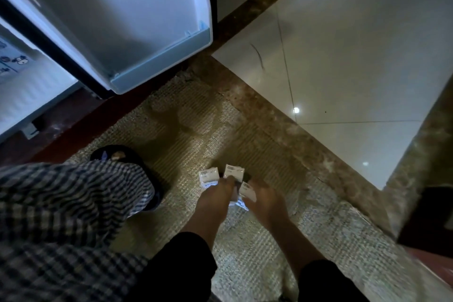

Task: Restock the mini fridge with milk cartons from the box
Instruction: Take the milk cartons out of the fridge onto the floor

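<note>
Upper left, open fridge door (117, 19) with its lower door shelf (159, 64); low over the rug (183, 130), 3 small milk cartons (234, 172) bunched together, left hand (213, 200) with fingers curled onto 2 of them, right hand (266, 203) clamped on the 3rd. Probably light, stiff-sided yet crushable and a little slick; best taken across the flat faces, without squeezing. Fingertips blurred; fridge interior cut off; box nowhere in view.

We see a domestic room: an open white mini fridge (117, 19) at upper left, a woven mat (186, 130) at centre, glossy floor tiles (355, 56) with a marble border (269, 110) at right.
</note>
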Action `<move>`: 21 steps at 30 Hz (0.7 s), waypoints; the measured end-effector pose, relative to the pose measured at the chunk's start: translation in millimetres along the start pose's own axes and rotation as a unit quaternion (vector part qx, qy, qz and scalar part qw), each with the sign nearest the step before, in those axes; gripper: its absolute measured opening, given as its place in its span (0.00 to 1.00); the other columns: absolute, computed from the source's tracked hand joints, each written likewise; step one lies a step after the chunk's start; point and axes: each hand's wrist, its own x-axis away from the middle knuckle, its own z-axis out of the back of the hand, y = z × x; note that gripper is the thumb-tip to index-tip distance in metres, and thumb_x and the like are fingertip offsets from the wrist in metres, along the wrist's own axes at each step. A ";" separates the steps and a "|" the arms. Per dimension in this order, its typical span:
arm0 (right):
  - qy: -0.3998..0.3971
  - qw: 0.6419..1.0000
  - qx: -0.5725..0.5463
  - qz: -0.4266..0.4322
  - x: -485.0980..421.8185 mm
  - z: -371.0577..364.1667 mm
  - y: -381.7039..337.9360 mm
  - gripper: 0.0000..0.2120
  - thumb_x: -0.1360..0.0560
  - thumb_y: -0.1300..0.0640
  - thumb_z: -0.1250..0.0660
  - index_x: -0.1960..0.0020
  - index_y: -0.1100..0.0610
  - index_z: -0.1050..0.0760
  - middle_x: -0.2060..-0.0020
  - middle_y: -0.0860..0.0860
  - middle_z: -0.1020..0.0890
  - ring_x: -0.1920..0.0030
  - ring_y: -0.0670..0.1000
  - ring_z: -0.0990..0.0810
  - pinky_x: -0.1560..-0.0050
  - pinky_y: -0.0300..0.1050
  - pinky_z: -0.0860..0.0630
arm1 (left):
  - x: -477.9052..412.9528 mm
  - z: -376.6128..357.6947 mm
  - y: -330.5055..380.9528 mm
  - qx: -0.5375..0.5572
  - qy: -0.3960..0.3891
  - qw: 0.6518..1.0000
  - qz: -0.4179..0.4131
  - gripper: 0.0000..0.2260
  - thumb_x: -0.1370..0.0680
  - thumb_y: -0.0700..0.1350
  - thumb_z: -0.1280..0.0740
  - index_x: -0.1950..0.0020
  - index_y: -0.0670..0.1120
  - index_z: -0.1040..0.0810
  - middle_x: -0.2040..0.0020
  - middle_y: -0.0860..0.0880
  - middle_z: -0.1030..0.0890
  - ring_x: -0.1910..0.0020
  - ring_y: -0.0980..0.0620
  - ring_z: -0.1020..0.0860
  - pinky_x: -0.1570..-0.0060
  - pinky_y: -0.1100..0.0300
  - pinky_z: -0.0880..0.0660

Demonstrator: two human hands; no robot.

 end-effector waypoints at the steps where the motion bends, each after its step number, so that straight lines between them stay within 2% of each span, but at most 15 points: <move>1: 0.004 1.000 -0.013 -0.007 0.0 -1.2 -0.8 0.22 0.26 0.49 0.34 0.35 0.55 0.28 0.45 0.54 0.19 0.46 0.57 0.20 0.47 0.46 0.26 | 0.8 -0.3 2.1 -0.008 0.004 1.000 0.006 0.22 0.18 0.44 0.47 0.24 0.45 0.45 0.30 0.44 0.34 0.38 0.44 0.26 0.41 0.51 0.30; 3: 0.035 0.999 -0.037 -0.014 0.3 -5.8 -0.9 0.21 0.28 0.53 0.31 0.36 0.55 0.27 0.45 0.53 0.19 0.46 0.56 0.20 0.47 0.46 0.26 | 0.7 -1.5 2.8 0.015 0.015 0.999 0.028 0.23 0.18 0.41 0.48 0.24 0.43 0.49 0.29 0.43 0.37 0.39 0.43 0.25 0.44 0.51 0.29; 7: 0.056 0.995 -0.085 -0.001 5.9 -14.6 5.3 0.22 0.29 0.58 0.28 0.36 0.57 0.26 0.45 0.54 0.19 0.47 0.56 0.19 0.48 0.50 0.22 | -3.0 -1.7 3.5 -0.022 0.001 1.000 0.022 0.22 0.18 0.40 0.48 0.24 0.43 0.47 0.30 0.43 0.36 0.39 0.42 0.25 0.45 0.50 0.28; 11: 0.055 0.992 -0.112 -0.008 10.5 -10.0 9.9 0.17 0.26 0.56 0.32 0.38 0.61 0.25 0.47 0.56 0.19 0.48 0.56 0.20 0.51 0.45 0.25 | -2.7 5.1 1.8 -0.024 0.010 1.000 0.014 0.19 0.19 0.45 0.43 0.28 0.44 0.39 0.34 0.44 0.30 0.40 0.44 0.24 0.47 0.51 0.26; 16: 0.041 0.995 -0.086 -0.037 5.0 5.4 1.6 0.13 0.23 0.54 0.37 0.41 0.56 0.24 0.50 0.53 0.18 0.50 0.52 0.20 0.52 0.43 0.26 | 5.0 24.2 -2.5 0.040 -0.013 0.999 0.003 0.17 0.21 0.52 0.40 0.35 0.44 0.30 0.37 0.44 0.24 0.40 0.45 0.24 0.44 0.54 0.27; 18: 0.044 0.996 -0.063 -0.045 2.2 17.1 -5.1 0.09 0.22 0.53 0.38 0.45 0.55 0.23 0.52 0.51 0.18 0.54 0.49 0.20 0.55 0.43 0.26 | 10.4 32.9 -4.2 0.053 -0.037 0.998 -0.001 0.18 0.20 0.51 0.40 0.34 0.43 0.30 0.35 0.44 0.25 0.38 0.45 0.25 0.42 0.54 0.27; 21: 0.077 0.996 -0.032 -0.022 1.1 37.8 -19.8 0.09 0.21 0.52 0.39 0.52 0.56 0.23 0.58 0.51 0.18 0.61 0.47 0.24 0.62 0.40 0.32 | 20.4 49.7 -4.5 0.062 -0.046 0.997 -0.010 0.17 0.20 0.49 0.40 0.33 0.42 0.30 0.33 0.43 0.27 0.36 0.45 0.27 0.40 0.57 0.30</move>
